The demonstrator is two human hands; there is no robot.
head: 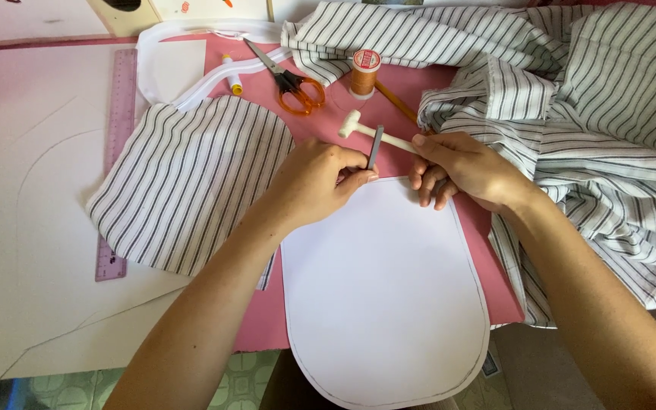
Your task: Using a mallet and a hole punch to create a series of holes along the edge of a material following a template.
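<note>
Head view only. Pattern [385,288], white paper with a rounded near end and a pencilled outline, runs off the bottom edge; its near curve overhangs the table. Both forearms are cut by the bottom edge. Striped cloth [594,114] heaps at far right, cropped top and right; its folds hide whatever lies under it. Left-hand fingertips are tucked out of sight behind the knuckles.

Left hand [316,182] pinches a thin grey strip [375,146], held upright at the far edge of the pattern; what the strip is cannot be told. Right hand [465,168] grips the handle of a small white hammer [366,129] between thumb and forefinger, other fingers curled down touching the pattern's far right corner. Hammer head sits just far-left of the strip; the handle crosses behind the strip to the right hand.

Pattern lies on a pink mat [328,99], directly near both hands. Cut striped piece [191,182] left of the left hand. Purple ruler [115,159] further left, partly under that piece. Orange scissors [294,83], thread spool [364,72], white tape [191,38] on the far side.
</note>
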